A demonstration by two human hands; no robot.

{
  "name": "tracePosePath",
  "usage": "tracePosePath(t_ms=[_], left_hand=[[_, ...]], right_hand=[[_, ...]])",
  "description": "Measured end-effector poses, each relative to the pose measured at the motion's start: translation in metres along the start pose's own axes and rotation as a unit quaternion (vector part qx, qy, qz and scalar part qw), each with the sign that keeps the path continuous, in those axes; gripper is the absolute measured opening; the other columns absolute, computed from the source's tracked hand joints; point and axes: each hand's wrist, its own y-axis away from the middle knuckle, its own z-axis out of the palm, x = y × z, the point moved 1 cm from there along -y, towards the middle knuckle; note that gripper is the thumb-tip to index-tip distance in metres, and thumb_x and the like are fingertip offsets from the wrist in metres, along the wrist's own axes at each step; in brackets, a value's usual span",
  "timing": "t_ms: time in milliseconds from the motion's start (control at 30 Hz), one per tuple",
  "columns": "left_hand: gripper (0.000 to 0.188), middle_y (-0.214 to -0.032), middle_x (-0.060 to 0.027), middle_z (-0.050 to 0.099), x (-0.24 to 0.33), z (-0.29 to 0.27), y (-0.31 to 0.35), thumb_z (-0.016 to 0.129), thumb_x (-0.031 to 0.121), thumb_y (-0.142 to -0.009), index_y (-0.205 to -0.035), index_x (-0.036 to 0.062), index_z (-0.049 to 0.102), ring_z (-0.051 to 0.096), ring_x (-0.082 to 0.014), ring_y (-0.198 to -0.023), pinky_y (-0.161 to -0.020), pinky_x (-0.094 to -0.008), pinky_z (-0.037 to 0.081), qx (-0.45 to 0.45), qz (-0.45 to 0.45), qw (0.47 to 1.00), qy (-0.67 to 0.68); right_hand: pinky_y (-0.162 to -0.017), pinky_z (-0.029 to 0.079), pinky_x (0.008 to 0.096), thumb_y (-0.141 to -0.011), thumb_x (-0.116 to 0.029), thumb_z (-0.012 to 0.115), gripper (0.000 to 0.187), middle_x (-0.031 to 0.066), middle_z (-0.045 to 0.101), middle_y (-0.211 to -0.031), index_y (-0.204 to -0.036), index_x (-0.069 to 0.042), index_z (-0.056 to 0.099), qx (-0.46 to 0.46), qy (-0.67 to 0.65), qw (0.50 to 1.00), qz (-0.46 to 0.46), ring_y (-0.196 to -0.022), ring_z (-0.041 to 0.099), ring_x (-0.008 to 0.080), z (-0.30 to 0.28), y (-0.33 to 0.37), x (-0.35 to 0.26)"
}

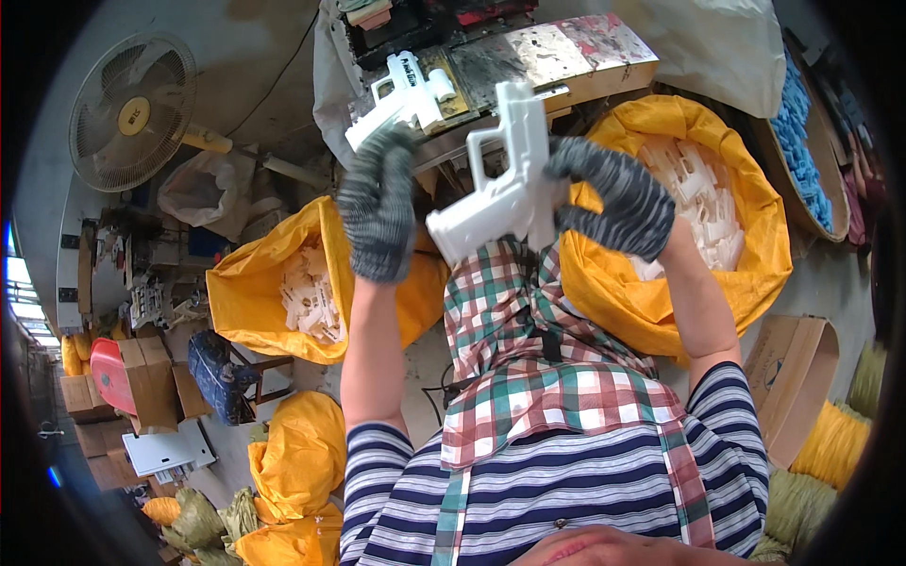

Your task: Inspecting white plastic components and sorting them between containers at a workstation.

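Note:
My right hand [618, 198], in a grey-black knit glove, grips a white plastic toy gun [514, 160] by its side and holds it up in front of my lap. A second white toy gun [408, 87], with dark print on its side, lies on the machine's fixture. My left hand [379, 208], gloved the same way, reaches up to that second gun's handle. Its fingertips are smeared by motion, so whether they grip or only touch the handle cannot be told.
The stained machine bed [576, 57] stands ahead of me. A yellow sack [764, 236] of white parts is at right, another yellow sack [241, 292] at left. A fan [132, 115] stands far left. A cardboard box [788, 377] lies at right, near a container of blue pieces [802, 141].

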Motion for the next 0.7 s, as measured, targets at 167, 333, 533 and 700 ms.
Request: tracePosePath(t_ms=[167,333,533,700], left_hand=[[0.061,-0.112,-0.0203,0.054,-0.01,-0.029,-0.083,0.059,0.041,-0.078,-0.127,0.0093,0.041,0.046,-0.0385,-0.111,-0.095,-0.0453,0.035,-0.155,-0.1,0.873,-0.452],[0.058,-0.111,-0.016,0.053,0.011,-0.026,-0.071,0.062,0.035,-0.074,-0.126,0.0148,0.043,0.048,-0.0353,-0.104,-0.09,-0.0413,0.038,-0.133,0.082,0.71,-0.687],[0.064,-0.111,-0.0181,0.053,-0.035,-0.102,0.03,0.066,0.03,-0.073,-0.126,0.0048,0.041,0.049,-0.0357,-0.103,-0.089,-0.0421,0.039,0.095,0.017,0.797,-0.596],[0.063,-0.114,-0.0228,0.051,-0.038,-0.187,0.096,0.061,0.032,-0.078,-0.129,0.0051,0.038,0.05,-0.0407,-0.101,-0.09,-0.0423,0.039,0.028,-0.167,0.598,-0.783]], right_hand=[[-0.082,0.049,0.0345,-0.068,-0.009,0.071,0.059,0.012,0.057,-0.109,-0.122,-0.01,0.046,0.012,-0.025,0.999,0.04,-0.097,0.058,0.0269,-0.011,-0.017,0.01],[-0.09,0.045,0.0359,-0.068,-0.016,0.072,0.07,0.0139,0.053,-0.117,-0.13,-0.012,0.039,0.026,0.023,0.999,0.002,-0.105,0.054,0.0284,0.003,-0.055,0.014],[-0.09,0.043,0.0353,-0.076,-0.017,0.062,0.051,0.0171,0.053,-0.114,-0.123,-0.007,0.045,-0.012,0.054,0.996,-0.073,-0.106,0.052,0.0317,0.039,-0.121,0.055],[-0.088,0.042,0.0376,-0.081,-0.009,0.052,0.033,0.0157,0.056,-0.105,-0.114,-0.006,0.054,-0.049,0.2,0.97,-0.129,-0.096,0.053,0.0326,0.04,-0.144,0.064]])
